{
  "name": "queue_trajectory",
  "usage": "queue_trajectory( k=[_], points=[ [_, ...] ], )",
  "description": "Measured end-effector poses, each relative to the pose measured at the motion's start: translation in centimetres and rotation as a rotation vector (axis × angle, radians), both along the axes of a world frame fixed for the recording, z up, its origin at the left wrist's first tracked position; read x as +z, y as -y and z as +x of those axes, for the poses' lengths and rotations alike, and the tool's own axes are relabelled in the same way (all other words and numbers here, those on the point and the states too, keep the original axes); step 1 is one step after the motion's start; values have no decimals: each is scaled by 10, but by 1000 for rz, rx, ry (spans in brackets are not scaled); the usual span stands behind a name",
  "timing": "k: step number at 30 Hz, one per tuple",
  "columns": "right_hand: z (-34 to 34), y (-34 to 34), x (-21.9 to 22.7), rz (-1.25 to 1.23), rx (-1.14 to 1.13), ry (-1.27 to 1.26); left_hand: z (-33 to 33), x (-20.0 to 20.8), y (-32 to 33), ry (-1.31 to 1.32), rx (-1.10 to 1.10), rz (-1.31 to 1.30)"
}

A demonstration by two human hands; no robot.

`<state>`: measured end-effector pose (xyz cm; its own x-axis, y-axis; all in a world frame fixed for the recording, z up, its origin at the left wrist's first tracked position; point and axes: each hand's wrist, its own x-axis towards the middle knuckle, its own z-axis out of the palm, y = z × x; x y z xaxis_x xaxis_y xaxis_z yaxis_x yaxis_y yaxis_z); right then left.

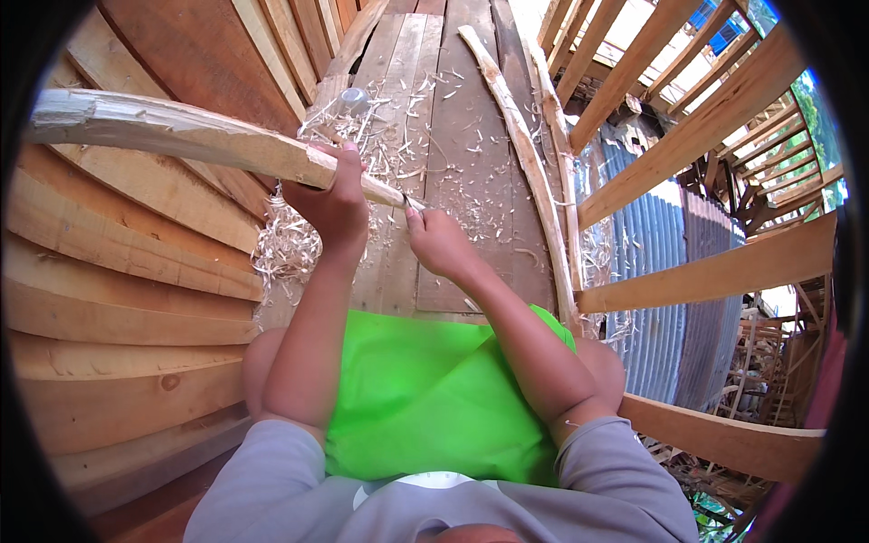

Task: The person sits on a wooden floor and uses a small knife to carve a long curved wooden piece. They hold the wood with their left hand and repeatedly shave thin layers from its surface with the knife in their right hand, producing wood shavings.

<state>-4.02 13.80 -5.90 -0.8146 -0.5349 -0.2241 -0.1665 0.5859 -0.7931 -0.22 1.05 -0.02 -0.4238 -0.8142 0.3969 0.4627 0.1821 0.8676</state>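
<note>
My left hand (339, 199) is wrapped round a long, pale, peeled wooden pole (195, 136), near its thinner end. The pole runs from the far left of the view and tapers toward the middle. At its tip, my right hand (439, 240) is closed with the thumb laid along the top. A small dark blade (406, 199) shows against the wood there, apparently a knife whose handle is hidden in my fist. A bright green cloth (434, 389) covers my lap.
Curled shavings (294, 244) lie heaped on the plank floor (462, 172), beside stacked boards (136, 299) on the left. A clear plastic cup (353, 100) stands among them. Another peeled pole (516, 127) lies along the right, next to a slatted railing (688, 267) and corrugated metal sheets (652, 271).
</note>
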Motion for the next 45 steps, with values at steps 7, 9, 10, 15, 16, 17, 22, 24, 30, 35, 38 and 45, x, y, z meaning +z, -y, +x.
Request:
queue_trajectory(
  k=[7, 9, 10, 15, 16, 17, 22, 24, 30, 35, 38, 45],
  points=[
    [-19, -21, -52, -45, -41, 127, -3, 10, -13, 104, 25, 7],
    [-23, -17, -50, 32, -49, 124, -4, 14, -13, 104, 42, 1],
    [-21, -14, -45, 74, -52, 125, -3, 13, -13, 107, 52, 0],
    [0, -4, 0, -1, -13, -15, -9, 10, -13, 54, 125, 68],
    [1, -4, 10, -7, 12, -3, -7, 11, -14, 70, 129, 68],
    [-4, -6, -14, -5, -6, 13, -6, 9, -10, 98, 126, 38],
    [-22, -17, -54, 10, -73, 160, -8, 12, -17, 74, 136, 15],
    [-17, -12, -51, 56, -83, 95, -8, 9, -17, 68, 117, 68],
    [-17, -13, -49, 26, -50, 44, -8, 9, -15, 125, 132, -11],
    [-21, -12, -55, 82, -75, 133, -8, 10, -12, 99, 108, 11],
    [-6, -6, -39, 137, -139, -7, -11, 10, -15, 66, 98, 60],
    [-2, -10, -19, 118, -102, 86, -9, 11, -17, 103, 112, 2]
  ],
)
